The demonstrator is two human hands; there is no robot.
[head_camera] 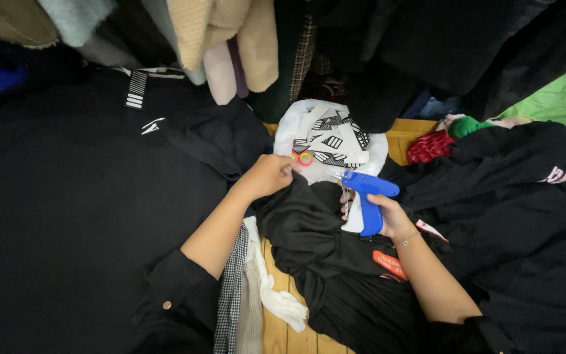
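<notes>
My left hand (268, 175) is closed on the top edge of a black garment (322, 242) that lies on the wooden surface (283, 334) in front of me. My right hand (388, 217) grips a blue tagging gun (367, 196), its nose pointing left toward a white tag on the garment. An orange patch (389, 265) shows on the black cloth near my right wrist. Just behind the garment lies a white bag (332, 141) holding black-and-white printed tags and two small coloured rings (302, 157).
A large pile of black clothes (67, 210) fills the left side, and more black garments (525, 216) heap on the right. Hanging clothes (224, 39) crowd the top. Red and green fabric (447, 137) sits at the back right. White and checked cloth (257, 288) lies by my left arm.
</notes>
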